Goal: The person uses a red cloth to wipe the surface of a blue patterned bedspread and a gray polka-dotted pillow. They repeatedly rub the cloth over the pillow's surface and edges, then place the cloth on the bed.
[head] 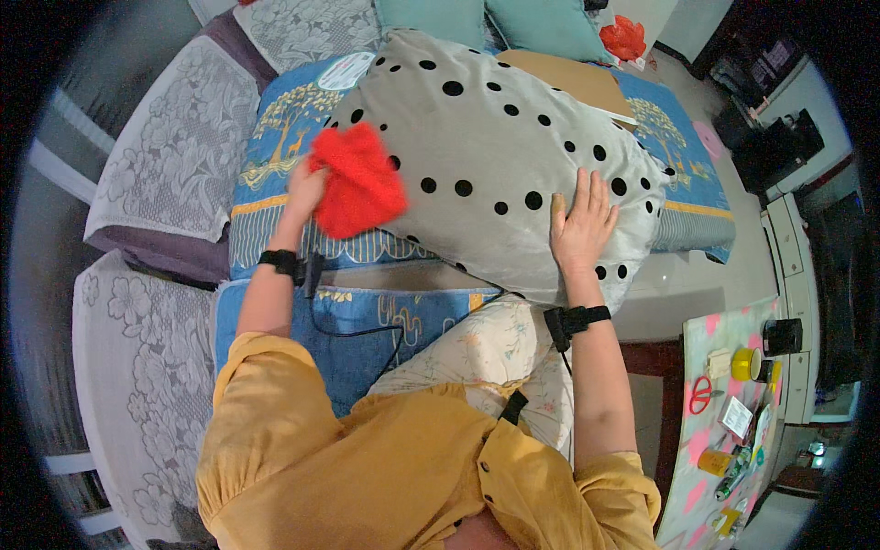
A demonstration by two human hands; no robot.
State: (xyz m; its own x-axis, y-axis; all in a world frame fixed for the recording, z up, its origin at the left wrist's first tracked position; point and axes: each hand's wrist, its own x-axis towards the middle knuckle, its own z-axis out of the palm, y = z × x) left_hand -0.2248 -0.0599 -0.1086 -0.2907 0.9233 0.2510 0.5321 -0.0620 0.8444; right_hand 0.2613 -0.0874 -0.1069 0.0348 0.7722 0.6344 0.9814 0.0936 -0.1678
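My left hand point(306, 189) grips a bright red cloth point(361, 182) by its left edge. The cloth is blurred and overlaps the left end of a large grey cushion point(481, 144) with black dots; whether it touches the cushion I cannot tell. On the right part of the cushion rests my right hand point(584, 220), palm down with the fingers apart. The cushion lies across a blue sofa cover point(282, 144) with a tree pattern, its near edge by my knees. Each wrist wears a black strap with a small device.
Behind the cushion are a brown cardboard piece point(570, 82) and teal pillows point(433, 24). Lace-covered sofa backs point(179, 130) line the left. At right, a low table point(694, 344) holds red-handled scissors point(700, 395), a yellow mug point(745, 364) and several small items. A black cable point(350, 334) trails from my left wrist.
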